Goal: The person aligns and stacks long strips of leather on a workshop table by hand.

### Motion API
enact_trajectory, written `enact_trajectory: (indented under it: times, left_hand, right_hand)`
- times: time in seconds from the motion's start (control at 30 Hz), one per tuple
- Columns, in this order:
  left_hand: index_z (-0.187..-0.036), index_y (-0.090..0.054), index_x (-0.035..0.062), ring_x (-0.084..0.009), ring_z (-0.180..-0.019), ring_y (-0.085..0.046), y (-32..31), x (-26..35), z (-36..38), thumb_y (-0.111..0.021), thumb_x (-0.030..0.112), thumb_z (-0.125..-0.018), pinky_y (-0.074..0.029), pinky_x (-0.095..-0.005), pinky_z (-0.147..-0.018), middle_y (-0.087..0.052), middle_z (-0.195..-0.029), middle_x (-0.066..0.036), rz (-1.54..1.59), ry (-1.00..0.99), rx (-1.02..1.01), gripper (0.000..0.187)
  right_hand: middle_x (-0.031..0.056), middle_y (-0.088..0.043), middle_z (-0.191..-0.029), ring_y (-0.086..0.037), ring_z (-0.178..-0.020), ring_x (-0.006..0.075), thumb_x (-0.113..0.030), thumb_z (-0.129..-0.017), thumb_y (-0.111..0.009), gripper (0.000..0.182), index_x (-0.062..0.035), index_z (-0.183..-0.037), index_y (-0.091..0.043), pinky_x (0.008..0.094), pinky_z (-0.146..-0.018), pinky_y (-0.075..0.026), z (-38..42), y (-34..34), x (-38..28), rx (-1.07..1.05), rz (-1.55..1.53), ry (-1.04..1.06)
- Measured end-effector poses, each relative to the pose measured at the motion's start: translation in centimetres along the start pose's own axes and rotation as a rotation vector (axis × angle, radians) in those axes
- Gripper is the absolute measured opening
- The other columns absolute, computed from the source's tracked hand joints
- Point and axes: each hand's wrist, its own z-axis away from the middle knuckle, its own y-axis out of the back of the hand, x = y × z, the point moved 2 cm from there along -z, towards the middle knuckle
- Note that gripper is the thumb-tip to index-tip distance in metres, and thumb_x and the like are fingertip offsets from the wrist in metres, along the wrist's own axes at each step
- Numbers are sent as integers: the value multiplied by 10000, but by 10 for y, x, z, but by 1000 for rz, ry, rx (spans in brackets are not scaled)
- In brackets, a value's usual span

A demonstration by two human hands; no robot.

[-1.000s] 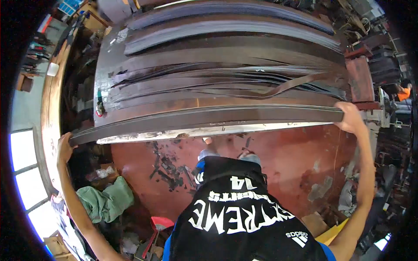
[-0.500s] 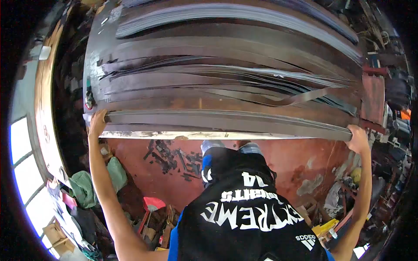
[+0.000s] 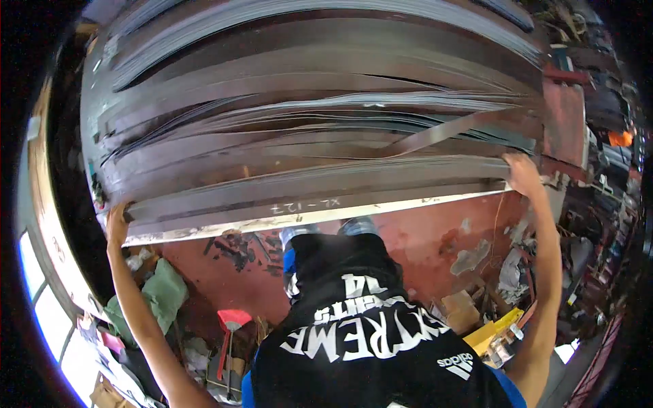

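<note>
A stack of long, thin, dark brown-grey strips (image 3: 326, 171) lies along the near side of the worktable (image 3: 235, 228). My left hand (image 3: 117, 224) is closed around the stack's left end. At the opposite end, my right hand (image 3: 522, 175) grips the same stack, its fingers partly hidden over the far side. White handwritten marks, upside down to me, show just below the strips, near the table's pale front edge. Behind the stack, one loose strip (image 3: 442, 132) curls across other layered strips (image 3: 320, 102).
More strip bundles (image 3: 326, 24) cover the far part of the table. Dark offcuts (image 3: 238, 251) litter the red floor (image 3: 435, 238). A red dustpan (image 3: 233, 318) and green sacking (image 3: 163, 292) are at lower left; a yellow object (image 3: 493, 333) sits among clutter at lower right.
My view has tilted, so the stack now slants up to the right. White marks have come into sight below it. Both hands keep hold of its ends.
</note>
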Motion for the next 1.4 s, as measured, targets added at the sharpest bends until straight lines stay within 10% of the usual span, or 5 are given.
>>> enact_trajectory:
  times: [0.77, 1.23, 1.4]
  left_hand:
    - [-1274, -623, 39, -375, -1214, -573, -16, -29, 0, -524, -65, -875, -423, -452, -1068, -661, -1250, -169, -10, 66, -37, 424]
    - [-1325, -602, -8, -397, -1238, -554, -21, -29, 1, -482, -118, -809, -401, -470, -1109, -646, -1266, -192, -6, 25, 15, 541]
    - [-1331, -596, -18, -410, -1252, -546, -13, -24, -2, -485, -108, -819, -397, -476, -1118, -629, -1289, -218, -10, 163, -137, 531]
  right_hand:
    - [206, -713, -1058, -667, -1057, 389, -190, -656, -845, 628, -67, -1227, -616, 479, -1007, -479, 32, -3, 85, -433, 233, -307]
    - [126, -632, -1340, -540, -1321, 325, -20, -770, -679, 539, -77, -1300, -593, 488, -1214, -307, 82, -47, 140, -41, 443, -391]
    - [143, -610, -1370, -540, -1311, 356, -18, -763, -711, 541, -61, -1291, -601, 508, -1183, -350, 65, -14, 65, 76, 171, -380]
